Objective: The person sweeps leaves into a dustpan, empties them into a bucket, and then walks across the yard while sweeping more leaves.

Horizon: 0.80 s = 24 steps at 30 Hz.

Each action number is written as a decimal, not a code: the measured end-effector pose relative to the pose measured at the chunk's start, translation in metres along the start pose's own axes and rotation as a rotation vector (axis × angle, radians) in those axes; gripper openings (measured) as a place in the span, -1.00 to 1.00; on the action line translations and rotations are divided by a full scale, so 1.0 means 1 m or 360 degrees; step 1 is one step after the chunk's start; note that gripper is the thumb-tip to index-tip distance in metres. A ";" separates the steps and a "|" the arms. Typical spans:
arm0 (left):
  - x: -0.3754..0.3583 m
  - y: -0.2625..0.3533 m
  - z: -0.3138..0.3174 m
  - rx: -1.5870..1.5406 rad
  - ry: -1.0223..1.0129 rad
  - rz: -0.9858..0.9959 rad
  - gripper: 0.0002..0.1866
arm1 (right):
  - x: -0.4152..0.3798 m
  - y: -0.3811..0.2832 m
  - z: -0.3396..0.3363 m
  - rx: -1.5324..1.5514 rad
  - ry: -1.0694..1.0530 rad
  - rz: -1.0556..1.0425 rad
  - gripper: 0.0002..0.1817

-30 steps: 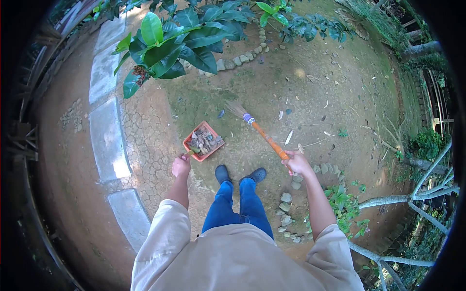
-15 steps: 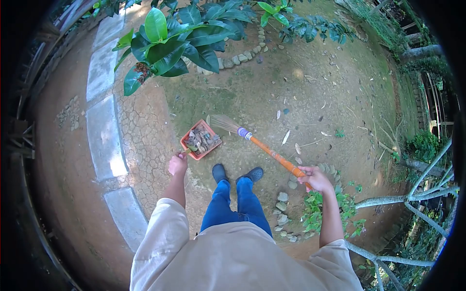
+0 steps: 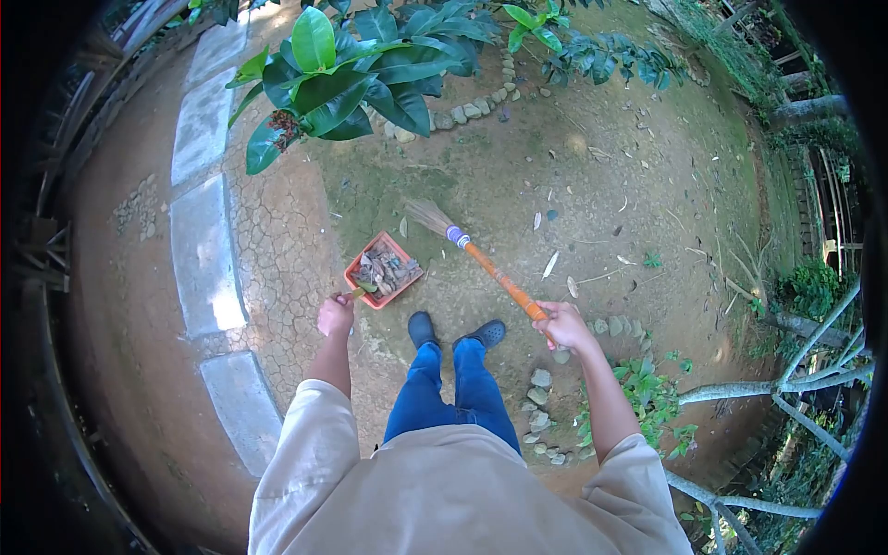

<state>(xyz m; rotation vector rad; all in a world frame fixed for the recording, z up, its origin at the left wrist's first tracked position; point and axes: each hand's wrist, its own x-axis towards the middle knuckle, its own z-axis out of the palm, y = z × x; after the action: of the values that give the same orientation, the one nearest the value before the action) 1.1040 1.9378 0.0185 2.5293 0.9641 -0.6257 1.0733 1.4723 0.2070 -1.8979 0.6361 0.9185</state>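
Note:
My left hand (image 3: 335, 315) is closed around the short yellowish handle of an orange dustpan (image 3: 404, 251). Dry leaves and litter (image 3: 388, 269) fill the pan, which is just in front of my feet. In my right hand (image 3: 566, 327) is the upper end of a broom (image 3: 499, 277) with an orange handle and a purple binding. Its straw bristles (image 3: 427, 215) point away to the upper left, beyond the pan's far corner. A single leaf (image 3: 403, 226) lies between bristles and pan.
Scattered leaves (image 3: 550, 265) dot the bare ground to the right. Concrete slabs (image 3: 205, 250) run along the left. Stones (image 3: 538, 398) edge a small leafy plant (image 3: 643, 398) by my right side. A broad-leaved branch (image 3: 342, 92) hangs ahead, and pale branches (image 3: 731, 384) reach in from the right.
My right hand has moved left and slightly up, bringing the broom handle to a steeper angle. The bristles have shifted slightly up, away from the pan. My left hand and the dustpan have barely moved.

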 end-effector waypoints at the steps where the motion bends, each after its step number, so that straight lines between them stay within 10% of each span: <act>1: 0.000 -0.001 0.000 -0.0010 -0.0003 -0.0004 -0.61 | 0.000 -0.002 0.003 0.0012 -0.0065 0.0024 -0.30; 24: -0.028 0.005 0.000 0.0085 -0.0040 0.0325 -0.62 | -0.115 0.005 -0.031 -0.0475 0.0297 0.0075 -0.34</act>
<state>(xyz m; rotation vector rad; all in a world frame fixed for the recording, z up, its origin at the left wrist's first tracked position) 1.0885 1.9193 0.0338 2.6163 0.6776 -0.6268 1.0122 1.4488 0.3063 -2.2629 0.6864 0.9125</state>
